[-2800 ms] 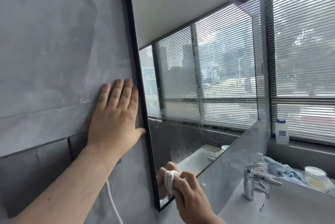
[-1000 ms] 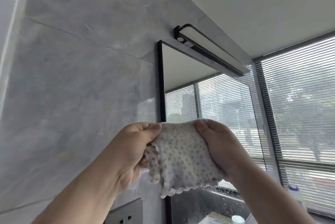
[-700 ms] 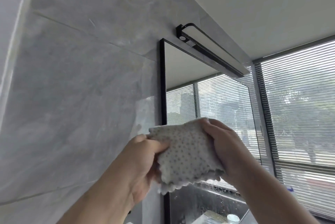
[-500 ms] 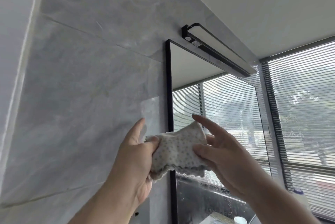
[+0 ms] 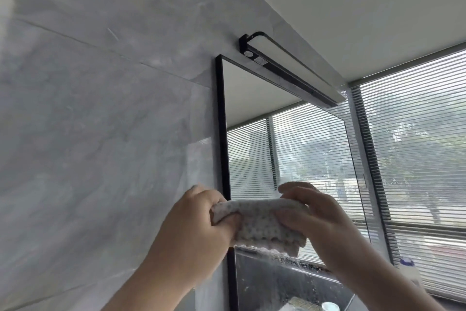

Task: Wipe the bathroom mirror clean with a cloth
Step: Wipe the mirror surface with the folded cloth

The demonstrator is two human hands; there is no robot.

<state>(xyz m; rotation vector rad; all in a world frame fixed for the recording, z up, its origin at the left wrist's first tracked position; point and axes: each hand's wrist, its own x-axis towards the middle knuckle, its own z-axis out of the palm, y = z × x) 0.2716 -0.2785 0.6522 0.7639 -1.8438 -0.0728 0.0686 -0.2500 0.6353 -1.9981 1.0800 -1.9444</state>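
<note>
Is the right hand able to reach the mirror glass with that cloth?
Probably yes. The right hand grips the spotted cloth right in front of the mirror, with nothing between them. The left hand holds the cloth's other end.

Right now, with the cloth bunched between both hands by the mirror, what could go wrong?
1. The cloth is bunched between the left hand and right hand; wiped like that, it may only streak the mirror.
2. The lamp juts out over the mirror's top edge; an upward stroke could knock a hand against it.
3. Spatter dots the lower glass and could get smeared rather than lifted.
</note>
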